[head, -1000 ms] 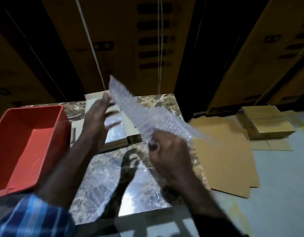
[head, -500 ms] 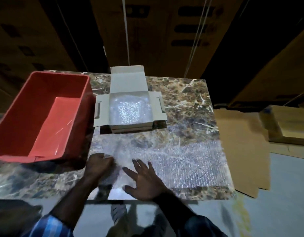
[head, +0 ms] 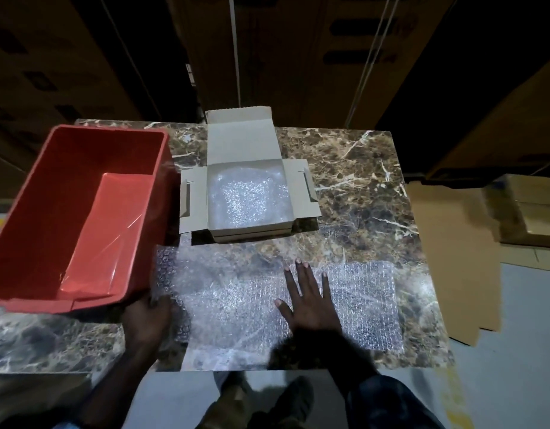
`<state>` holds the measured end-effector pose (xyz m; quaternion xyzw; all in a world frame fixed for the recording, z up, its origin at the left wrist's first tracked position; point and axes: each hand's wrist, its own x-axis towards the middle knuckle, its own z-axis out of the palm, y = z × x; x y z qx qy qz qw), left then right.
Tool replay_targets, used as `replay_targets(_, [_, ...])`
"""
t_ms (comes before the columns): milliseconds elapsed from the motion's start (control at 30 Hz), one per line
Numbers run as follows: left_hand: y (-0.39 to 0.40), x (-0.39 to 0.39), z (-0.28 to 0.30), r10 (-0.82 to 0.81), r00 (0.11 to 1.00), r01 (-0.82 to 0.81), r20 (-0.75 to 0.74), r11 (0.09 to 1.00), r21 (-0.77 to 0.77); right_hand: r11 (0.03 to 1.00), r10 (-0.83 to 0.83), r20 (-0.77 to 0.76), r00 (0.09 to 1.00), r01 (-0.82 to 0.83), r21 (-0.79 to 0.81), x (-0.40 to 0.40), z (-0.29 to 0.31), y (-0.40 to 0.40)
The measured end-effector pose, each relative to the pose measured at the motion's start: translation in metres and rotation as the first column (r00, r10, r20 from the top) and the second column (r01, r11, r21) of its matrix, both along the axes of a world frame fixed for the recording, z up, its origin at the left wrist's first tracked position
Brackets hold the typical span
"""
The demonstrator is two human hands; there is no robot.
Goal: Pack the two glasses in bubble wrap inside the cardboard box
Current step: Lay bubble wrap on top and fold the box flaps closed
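I have one view only, from the camera on my head, so no second view shares anything with it. It looks forward and steeply down over the marble table [head: 360, 168], whose near edge cuts across the lower part of the picture. My left hand [head: 147, 320] and right hand [head: 311, 305] lie close under the lens; the open cardboard box [head: 249, 193] sits farther off, near the far edge. The wide angle bends the table's sides and takes in the red bin [head: 51, 212] at left, the stacked cartons [head: 298, 41] beyond and my shoes [head: 286, 400] below
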<state>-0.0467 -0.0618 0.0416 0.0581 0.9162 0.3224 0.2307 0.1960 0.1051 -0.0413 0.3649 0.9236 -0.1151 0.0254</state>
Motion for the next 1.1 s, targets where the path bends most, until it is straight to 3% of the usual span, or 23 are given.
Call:
replay_targets(67, [0.003, 0.002, 0.009, -0.085, 0.995, 0.085, -0.046, 0.996, -0.010, 1.000, -0.008, -0.024, 1.000, 0.008, 0.010, -0.002, 0.001, 0.004])
replay_targets(133, [0.009, 0.007, 0.023, -0.195, 0.963, 0.198, -0.188, 0.980, -0.006, 0.998, -0.050, -0.149, 0.987, 0.042, -0.054, -0.008, 0.010, 0.003])
replay_targets(200, [0.017, 0.021, 0.039, -0.316, 0.891, 0.338, -0.327, 0.941, 0.013, 0.949, -0.195, -0.347, 0.917, 0.087, -0.303, -0.014, 0.036, -0.004])
replay_targets(300, [0.034, 0.060, 0.057, -0.437, 0.810, 0.518, -0.390, 0.846, 0.128, 0.690, -0.560, -0.418, 0.715, 0.124, -0.713, -0.025, 0.072, -0.016])
replay_targets(400, [0.053, 0.095, 0.064, -0.519, 0.727, 0.643, -0.449, 0.743, 0.183, 0.233, -0.813, -0.174, 0.556, 0.036, -0.972, -0.034, 0.100, -0.013])
replay_targets(433, [0.059, 0.106, 0.065, -0.551, 0.698, 0.682, -0.458, 0.706, 0.191, 0.141, -0.842, -0.132, 0.524, -0.023, -0.990, -0.032, 0.107, -0.010])
replay_targets(533, [0.072, 0.132, 0.063, -0.661, 0.640, 0.762, -0.393, 0.614, 0.208, 0.191, -0.856, -0.186, 0.483, -0.040, -0.981, -0.020, 0.119, 0.001])
replay_targets(633, [0.071, 0.148, 0.057, -0.678, 0.676, 0.734, -0.289, 0.583, 0.348, 0.297, -0.869, -0.241, 0.432, 0.066, -0.953, 0.006, 0.120, 0.020])
replay_targets(733, [0.068, 0.154, 0.052, -0.606, 0.674, 0.739, -0.423, 0.569, 0.362, 0.313, -0.893, -0.238, 0.383, 0.144, -0.939, 0.044, 0.123, 0.046])
replay_targets(833, [0.070, 0.154, 0.024, -0.670, 0.585, 0.806, -0.458, 0.542, 0.237, 0.387, -0.865, -0.227, 0.448, 0.306, -0.870, 0.087, 0.112, 0.067])
replay_targets(1000, [0.073, 0.165, -0.042, -0.878, 0.294, 0.929, -0.378, 0.355, -0.101, 0.482, -0.835, -0.177, 0.521, 0.538, -0.691, 0.121, 0.076, 0.083])
replay_targets(1100, [0.071, 0.167, -0.067, -0.918, 0.222, 0.917, -0.328, 0.311, -0.249, 0.608, -0.755, -0.178, 0.631, 0.572, -0.550, 0.120, 0.068, 0.085])
